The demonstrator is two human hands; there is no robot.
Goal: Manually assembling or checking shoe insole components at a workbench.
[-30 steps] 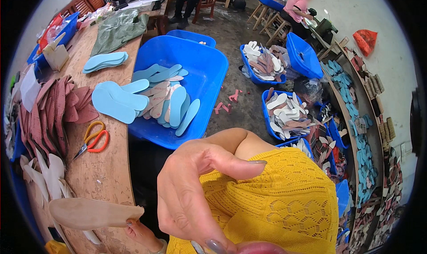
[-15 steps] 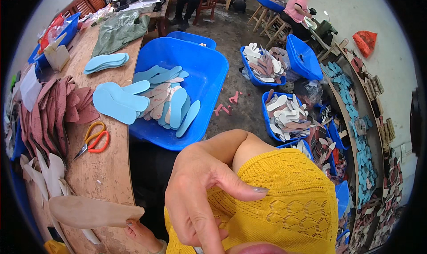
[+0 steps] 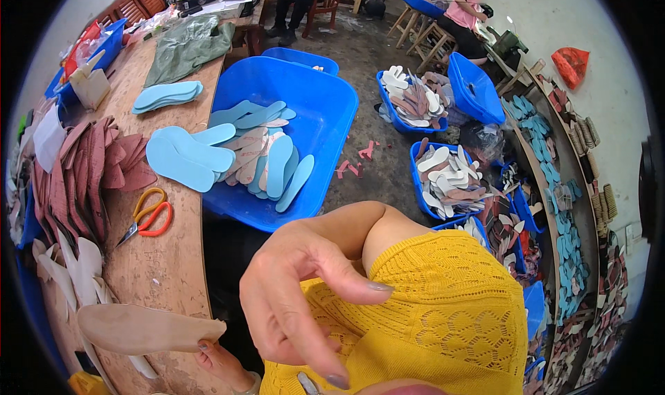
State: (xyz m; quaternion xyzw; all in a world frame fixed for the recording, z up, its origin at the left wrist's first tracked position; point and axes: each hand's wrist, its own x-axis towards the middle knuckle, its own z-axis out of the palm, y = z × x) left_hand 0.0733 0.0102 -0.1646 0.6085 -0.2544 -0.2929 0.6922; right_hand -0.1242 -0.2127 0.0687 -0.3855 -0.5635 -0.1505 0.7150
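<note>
At the table's lower edge, my left hand (image 3: 220, 366) pinches the narrow end of a beige insole (image 3: 149, 328), with the thumb showing on top. The insole lies out to the left over more beige pieces (image 3: 82, 270). In front of my yellow knit top, my right hand (image 3: 294, 298) hangs in the air with thumb and forefinger apart. Nothing shows in it; the other fingers are partly curled beneath. A small metallic thing (image 3: 308, 383) peeks out below the right fingertips; I cannot make out its kind.
Scissors (image 3: 149, 218) with orange and yellow handles lie on the wooden table (image 3: 170, 277), near maroon insoles (image 3: 76, 177) and light blue insoles (image 3: 187, 156). A large blue tub (image 3: 318, 132) stands against the table's right edge. At back right, a person in pink (image 3: 465, 11) sits.
My right hand has shifted left and its forefinger has stretched further out. The small metallic thing now shows more clearly. My left hand and the beige insole have barely moved.
</note>
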